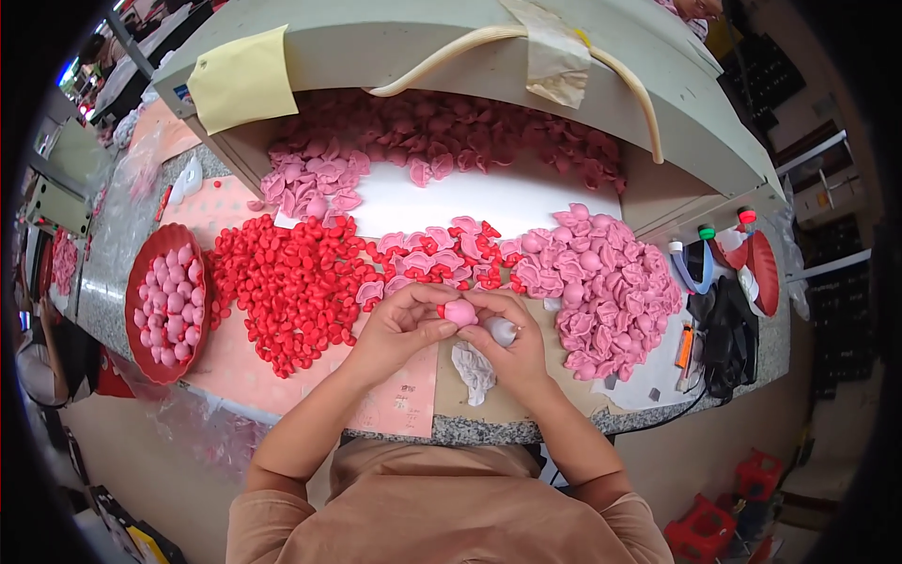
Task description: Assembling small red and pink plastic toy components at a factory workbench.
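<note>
In front of my chest, my left hand (404, 327) pinches a small round pink piece (459, 312) with a red part at its left side. My right hand (519, 350) meets it from the other side, its fingertips at the pink piece. A small whitish translucent bottle (502, 331) is tucked within the right hand's fingers. Just beyond my hands lie pink shell-like pieces (420, 260) mixed with red ones. To their left is a heap of small glossy red pieces (296, 282); a heap of pink shells (601, 291) lies to the right.
A red scalloped tray (137, 331) at left holds pink balls. More pink shells (318, 179) lie under a grey hooded housing (395, 56). A crumpled white cloth (473, 372) lies by my right wrist. Capped bottles (707, 254), a black bag (733, 334) and an orange cutter (685, 346) are at right.
</note>
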Demonstrator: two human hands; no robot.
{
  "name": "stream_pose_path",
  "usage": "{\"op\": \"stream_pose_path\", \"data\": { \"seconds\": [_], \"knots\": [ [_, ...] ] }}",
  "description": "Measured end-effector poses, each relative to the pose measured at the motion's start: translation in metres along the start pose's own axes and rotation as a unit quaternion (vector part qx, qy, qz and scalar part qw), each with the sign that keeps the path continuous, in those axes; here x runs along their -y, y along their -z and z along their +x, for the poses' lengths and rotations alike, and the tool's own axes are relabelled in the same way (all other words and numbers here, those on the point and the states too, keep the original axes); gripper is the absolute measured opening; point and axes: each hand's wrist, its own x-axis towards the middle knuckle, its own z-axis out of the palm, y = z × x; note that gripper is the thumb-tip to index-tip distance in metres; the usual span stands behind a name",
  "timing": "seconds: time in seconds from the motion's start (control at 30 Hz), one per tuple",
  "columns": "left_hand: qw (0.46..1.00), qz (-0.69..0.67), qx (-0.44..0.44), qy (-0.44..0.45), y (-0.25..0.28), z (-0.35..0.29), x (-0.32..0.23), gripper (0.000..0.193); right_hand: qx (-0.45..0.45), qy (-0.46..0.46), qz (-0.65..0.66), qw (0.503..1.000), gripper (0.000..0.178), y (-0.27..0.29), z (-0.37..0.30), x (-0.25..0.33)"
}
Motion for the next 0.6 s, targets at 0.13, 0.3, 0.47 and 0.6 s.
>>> {"op": "stream_pose_path", "data": {
  "seconds": [0.13, 0.3, 0.47, 0.6],
  "knots": [
    [0.999, 0.018, 0.026, -0.037, -0.002, 0.001, -0.002, 0.028, 0.008, 0.056, -0.064, 0.996, 0.034, 0.007, 0.002, 0.004],
    [0.994, 0.061, 0.053, -0.080, -0.004, -0.001, -0.002, 0.030, 0.034, 0.110, -0.116, 0.987, 0.040, 0.009, 0.000, 0.007],
    [0.989, 0.065, 0.070, -0.112, -0.001, -0.003, 0.007, 0.029, 0.033, 0.154, -0.127, 0.979, 0.040, 0.010, -0.002, 0.005],
    [0.988, 0.051, 0.066, -0.132, -0.005, -0.002, 0.009, 0.029, 0.030, 0.172, -0.138, 0.975, 0.040, 0.011, -0.001, 0.004]
  ]
}}
